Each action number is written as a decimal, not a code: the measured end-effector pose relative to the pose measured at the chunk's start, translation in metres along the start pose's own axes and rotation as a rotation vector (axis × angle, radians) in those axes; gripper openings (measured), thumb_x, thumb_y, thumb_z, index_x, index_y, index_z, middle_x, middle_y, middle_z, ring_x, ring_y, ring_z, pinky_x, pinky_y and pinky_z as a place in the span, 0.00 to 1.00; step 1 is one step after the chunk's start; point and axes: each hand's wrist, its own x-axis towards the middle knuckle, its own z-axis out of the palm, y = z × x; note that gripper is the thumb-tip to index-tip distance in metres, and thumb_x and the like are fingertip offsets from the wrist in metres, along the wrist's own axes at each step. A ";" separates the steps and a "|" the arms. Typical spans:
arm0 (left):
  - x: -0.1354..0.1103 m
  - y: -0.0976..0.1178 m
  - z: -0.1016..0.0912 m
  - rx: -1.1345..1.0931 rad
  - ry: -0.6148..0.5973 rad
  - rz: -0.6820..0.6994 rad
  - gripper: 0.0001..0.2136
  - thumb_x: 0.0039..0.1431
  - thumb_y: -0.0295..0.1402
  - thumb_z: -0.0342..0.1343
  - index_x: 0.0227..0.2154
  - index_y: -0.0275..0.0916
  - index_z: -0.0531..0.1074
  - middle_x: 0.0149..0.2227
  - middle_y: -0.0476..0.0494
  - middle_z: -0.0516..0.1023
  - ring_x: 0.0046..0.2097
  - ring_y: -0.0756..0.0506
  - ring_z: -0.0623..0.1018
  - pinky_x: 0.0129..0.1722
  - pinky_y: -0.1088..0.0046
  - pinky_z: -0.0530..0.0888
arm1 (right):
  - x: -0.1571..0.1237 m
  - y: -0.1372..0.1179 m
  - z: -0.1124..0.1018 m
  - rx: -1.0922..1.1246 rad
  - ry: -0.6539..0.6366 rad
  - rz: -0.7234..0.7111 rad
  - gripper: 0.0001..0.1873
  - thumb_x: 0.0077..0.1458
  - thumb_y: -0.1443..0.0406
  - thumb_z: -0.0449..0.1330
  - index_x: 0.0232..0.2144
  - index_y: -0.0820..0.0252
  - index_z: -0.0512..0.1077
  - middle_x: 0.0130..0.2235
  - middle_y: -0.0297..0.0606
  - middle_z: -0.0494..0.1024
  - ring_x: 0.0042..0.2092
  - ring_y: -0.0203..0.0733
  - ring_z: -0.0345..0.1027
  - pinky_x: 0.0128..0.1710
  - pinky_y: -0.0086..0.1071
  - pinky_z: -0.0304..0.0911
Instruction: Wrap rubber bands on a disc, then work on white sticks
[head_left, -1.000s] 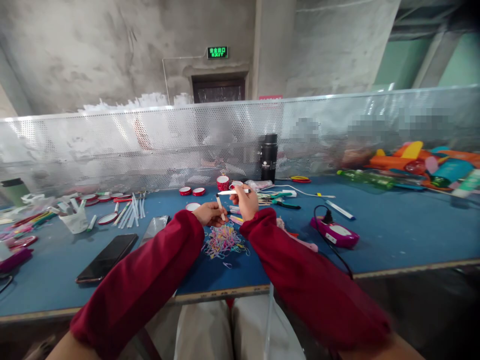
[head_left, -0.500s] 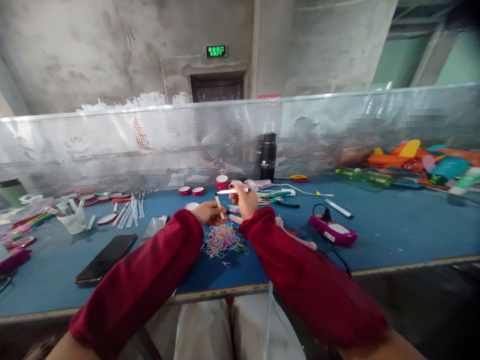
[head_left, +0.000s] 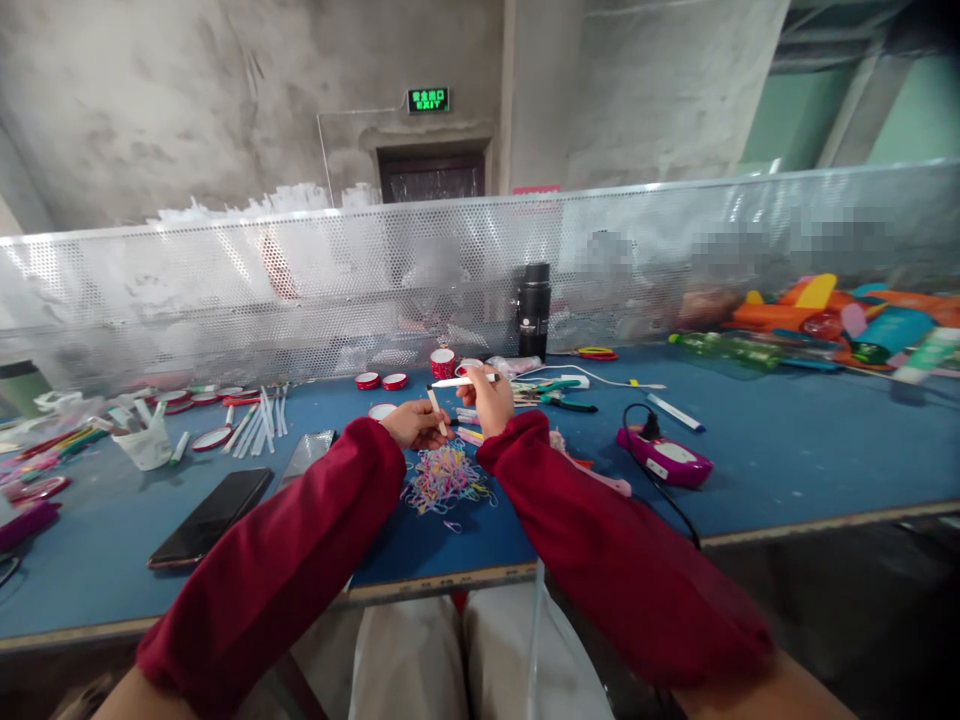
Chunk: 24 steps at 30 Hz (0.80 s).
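My right hand (head_left: 493, 402) is closed round a white marker pen (head_left: 452, 382), held nearly level with its dark tip pointing left. In my left hand (head_left: 412, 426) a short, flat, pale stick (head_left: 434, 404), wooden by its look, is pinched upright. The pen's tip is at the top of the stick; whether they touch I cannot tell. Below both hands a pile of small coloured loops (head_left: 446, 478), like rubber bands, lies on the blue table (head_left: 457, 555). Behind my fingers are a few pale pink and yellow pieces, partly hidden.
A black bottle (head_left: 535, 312) stands by the perforated metal screen (head_left: 322, 300). Red tape rolls (head_left: 442, 362) and green-handled pliers (head_left: 574, 405) lie beyond my hands. A phone (head_left: 214, 515) and a cup of pens (head_left: 146, 445) are left; a purple power strip (head_left: 667, 458) with a cord is right.
The view has shifted very slightly. Both hands keep their hold on the stick and the marker pen, with the pen's tip still near the stick's top.
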 end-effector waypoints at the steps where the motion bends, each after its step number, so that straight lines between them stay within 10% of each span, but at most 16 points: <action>1: 0.000 0.000 0.000 -0.001 0.000 0.003 0.05 0.64 0.25 0.48 0.33 0.34 0.68 0.28 0.43 0.79 0.26 0.52 0.75 0.29 0.77 0.70 | 0.000 0.000 0.000 0.001 -0.002 0.000 0.14 0.52 0.56 0.57 0.21 0.58 0.68 0.17 0.30 0.72 0.18 0.30 0.60 0.17 0.23 0.55; 24: 0.008 -0.007 -0.007 -0.032 -0.020 0.024 0.05 0.58 0.30 0.59 0.33 0.34 0.69 0.29 0.43 0.79 0.26 0.52 0.77 0.27 0.77 0.73 | -0.002 -0.007 0.000 -0.022 0.027 0.009 0.14 0.51 0.57 0.56 0.20 0.59 0.67 0.16 0.29 0.70 0.17 0.30 0.58 0.17 0.24 0.54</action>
